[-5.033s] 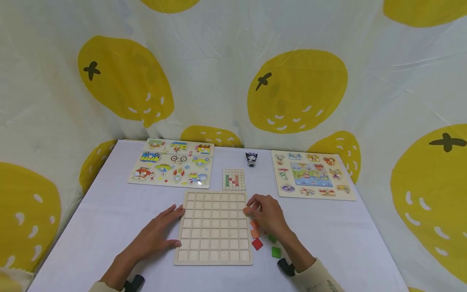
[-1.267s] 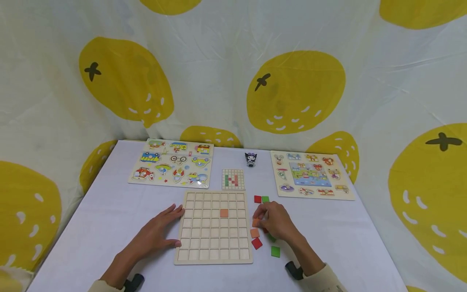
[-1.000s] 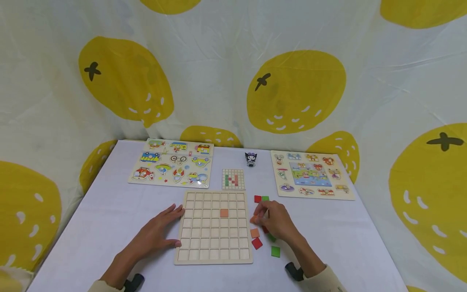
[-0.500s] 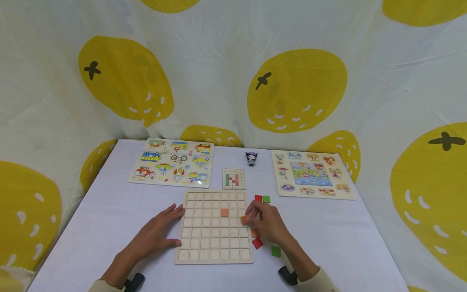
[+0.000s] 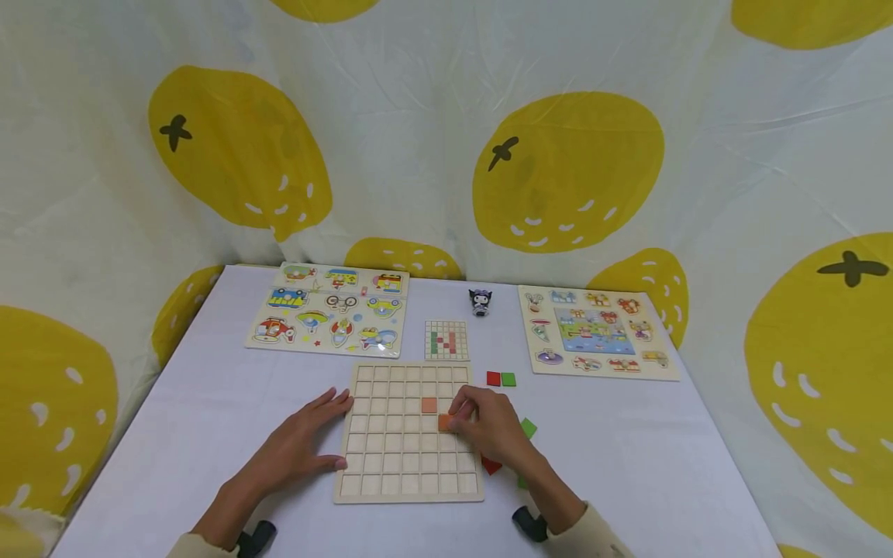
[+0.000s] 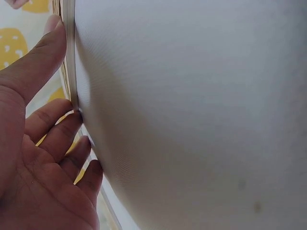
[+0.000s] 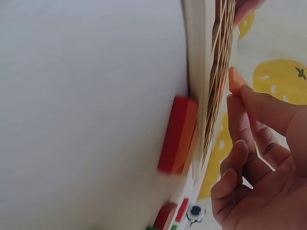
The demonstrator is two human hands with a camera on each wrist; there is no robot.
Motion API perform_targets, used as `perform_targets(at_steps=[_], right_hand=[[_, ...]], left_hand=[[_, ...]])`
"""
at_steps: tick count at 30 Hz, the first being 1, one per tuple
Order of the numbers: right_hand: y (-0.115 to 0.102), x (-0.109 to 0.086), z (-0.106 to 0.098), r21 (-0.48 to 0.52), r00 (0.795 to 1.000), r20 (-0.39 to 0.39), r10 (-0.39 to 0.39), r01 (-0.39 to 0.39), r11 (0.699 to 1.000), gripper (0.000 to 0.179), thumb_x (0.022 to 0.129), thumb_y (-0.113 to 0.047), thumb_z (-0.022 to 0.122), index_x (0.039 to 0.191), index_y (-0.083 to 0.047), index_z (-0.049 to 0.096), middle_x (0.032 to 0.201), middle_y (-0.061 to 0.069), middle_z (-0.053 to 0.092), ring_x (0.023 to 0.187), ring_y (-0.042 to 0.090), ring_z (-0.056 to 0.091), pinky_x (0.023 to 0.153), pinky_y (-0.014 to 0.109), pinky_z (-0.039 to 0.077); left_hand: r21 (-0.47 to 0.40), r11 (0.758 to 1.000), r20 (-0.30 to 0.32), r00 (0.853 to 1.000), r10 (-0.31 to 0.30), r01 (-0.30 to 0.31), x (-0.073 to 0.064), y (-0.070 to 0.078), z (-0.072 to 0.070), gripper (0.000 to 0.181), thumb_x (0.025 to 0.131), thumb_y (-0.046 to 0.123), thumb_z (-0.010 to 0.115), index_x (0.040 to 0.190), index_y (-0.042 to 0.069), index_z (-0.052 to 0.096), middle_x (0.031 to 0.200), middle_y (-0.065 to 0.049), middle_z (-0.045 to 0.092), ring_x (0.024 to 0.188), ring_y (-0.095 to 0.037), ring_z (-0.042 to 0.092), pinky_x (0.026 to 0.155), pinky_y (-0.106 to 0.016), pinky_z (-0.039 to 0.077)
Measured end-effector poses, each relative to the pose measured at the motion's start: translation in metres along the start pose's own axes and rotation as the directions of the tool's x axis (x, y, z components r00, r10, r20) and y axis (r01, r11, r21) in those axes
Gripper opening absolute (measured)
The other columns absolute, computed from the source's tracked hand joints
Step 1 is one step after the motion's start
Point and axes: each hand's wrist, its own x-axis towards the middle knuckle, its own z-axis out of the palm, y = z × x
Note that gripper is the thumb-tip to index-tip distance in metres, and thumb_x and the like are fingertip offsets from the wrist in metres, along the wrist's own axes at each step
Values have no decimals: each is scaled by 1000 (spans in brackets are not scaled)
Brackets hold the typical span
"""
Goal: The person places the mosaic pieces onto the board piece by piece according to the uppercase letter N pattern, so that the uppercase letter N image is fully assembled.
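Note:
A wooden grid board [image 5: 391,446] lies on the table, with one orange square tile [image 5: 429,405] seated in a cell right of centre. My right hand [image 5: 491,422] pinches another orange tile [image 5: 445,423] between thumb and fingers, over the board one row nearer and one column to the right. In the right wrist view this orange tile [image 7: 235,80] is tilted at the fingertips, close above the grid. My left hand [image 5: 300,442] rests with extended fingers against the board's left edge; in the left wrist view the thumb and fingertips touch the board's side [image 6: 70,52].
Right of the board lie red tiles [image 5: 493,378] and green tiles [image 5: 508,380], some partly hidden by my right hand. Behind it are a small pattern card [image 5: 447,341], a figurine [image 5: 480,302], a vehicle puzzle [image 5: 328,310] and another picture puzzle [image 5: 600,333].
An orange tile now sits in the board. My right hand has picked up a second orange tile from the right and carried it left over the grid. The left hand stays put.

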Motion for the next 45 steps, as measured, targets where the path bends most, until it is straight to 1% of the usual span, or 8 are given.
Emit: perform_targets(at_steps=[4, 10, 16, 26, 30, 33, 38, 45], right_hand=[[-6, 4, 6, -24, 1000, -6, -1, 1, 1000, 15, 89, -19, 86, 89, -24, 72, 75, -11, 66, 79, 9, 60, 71, 25, 48], [-12, 7, 12, -36, 1000, -4, 19, -19, 999, 15, 88, -16, 85, 86, -24, 72, 73, -12, 65, 78, 9, 59, 68, 26, 47], [-17, 10, 16, -58, 1000, -16, 3, -4, 998, 15, 88, -14, 84, 86, -22, 71, 74, -11, 64, 78, 10, 58, 66, 25, 48], [-21, 16, 22, -140, 1000, -23, -7, 4, 990, 15, 87, -17, 87, 84, -22, 74, 71, -11, 62, 77, 10, 57, 65, 25, 47], [-20, 17, 23, -154, 1000, -16, -9, 6, 988, 14, 87, -19, 88, 83, -23, 75, 71, -11, 62, 77, 10, 56, 64, 24, 47], [-19, 17, 23, -155, 1000, -6, -7, 6, 988, 13, 87, -19, 88, 84, -24, 76, 72, -12, 61, 80, 10, 56, 67, 25, 46], [-15, 13, 17, -97, 1000, 14, 0, 2, 995, 11, 87, -17, 86, 87, -25, 78, 74, -11, 64, 87, 14, 58, 72, 28, 46], [-6, 5, 3, -38, 1000, -13, 21, -21, 999, 12, 88, -17, 87, 95, -23, 79, 83, -11, 69, 83, 16, 57, 68, 26, 47]], left_hand=[[5, 1000, -3, 1000, 3, -3, 0, -1, 1, 102, 73, 39, 97, 161, 16, 49, 169, -1, 45, 159, -38, 37, 119, -66, 41], [-1, 1000, 3, 1000, -9, 9, 0, -1, 1, 103, 73, 40, 97, 161, 17, 48, 169, 0, 44, 159, -38, 36, 120, -66, 41], [-3, 1000, 5, 1000, -19, 19, 1, 0, 1, 103, 73, 40, 97, 161, 17, 48, 170, 0, 44, 160, -37, 35, 121, -66, 40], [-10, 1000, -19, 1000, 9, -9, 1, 0, 1, 103, 73, 36, 97, 161, 15, 49, 168, -2, 46, 159, -38, 37, 120, -65, 41], [-17, 1000, -16, 1000, 5, -5, 0, 0, 1, 102, 73, 36, 97, 161, 16, 49, 169, -1, 45, 159, -38, 37, 120, -66, 40], [-18, 1000, -10, 1000, -1, 1, 0, 1, 1, 102, 73, 36, 97, 161, 16, 48, 169, -1, 45, 159, -38, 36, 121, -66, 40], [-7, 1000, -7, 1000, 0, 0, 0, 1, 0, 102, 74, 36, 97, 161, 16, 48, 169, -2, 45, 159, -38, 36, 121, -65, 40], [-7, 1000, -3, 1000, 2, -2, 0, 2, -1, 102, 73, 36, 97, 160, 14, 49, 169, -3, 45, 159, -39, 36, 121, -65, 39]])
